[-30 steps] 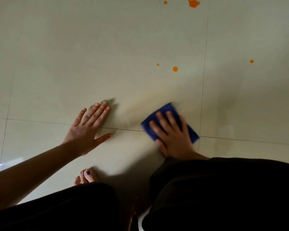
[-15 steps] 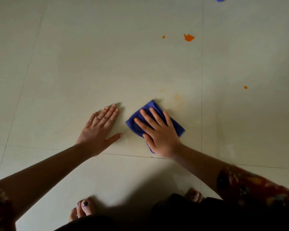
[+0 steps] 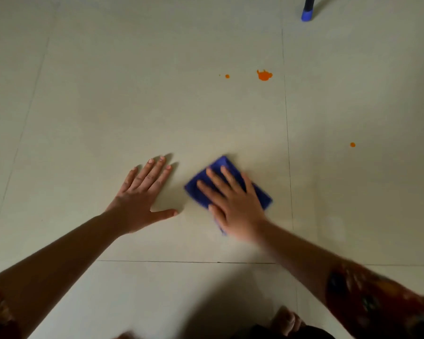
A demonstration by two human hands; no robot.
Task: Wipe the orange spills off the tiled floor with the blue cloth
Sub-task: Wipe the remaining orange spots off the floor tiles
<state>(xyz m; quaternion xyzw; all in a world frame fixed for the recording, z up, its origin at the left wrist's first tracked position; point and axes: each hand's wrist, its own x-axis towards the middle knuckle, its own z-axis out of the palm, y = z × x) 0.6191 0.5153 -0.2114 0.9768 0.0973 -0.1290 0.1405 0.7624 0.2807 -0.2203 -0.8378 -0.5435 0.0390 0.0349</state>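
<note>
The right hand (image 3: 233,201) lies flat on the blue cloth (image 3: 227,184), fingers straight and slightly spread, pressing it onto the tiled floor (image 3: 132,94); the cloth is folded to a rough square and sits just right of the left hand (image 3: 142,199). That left hand rests palm-down on the bare tile, fingers extended and thumb out to the side, touching no cloth. Ahead of the cloth, well apart from it, sit a large orange splat (image 3: 264,75) and a small orange dot (image 3: 227,76) to its left (another dot (image 3: 352,144) lies on the next tile to the right). A blue-capped leg (image 3: 307,13) stands at the far top right.
</note>
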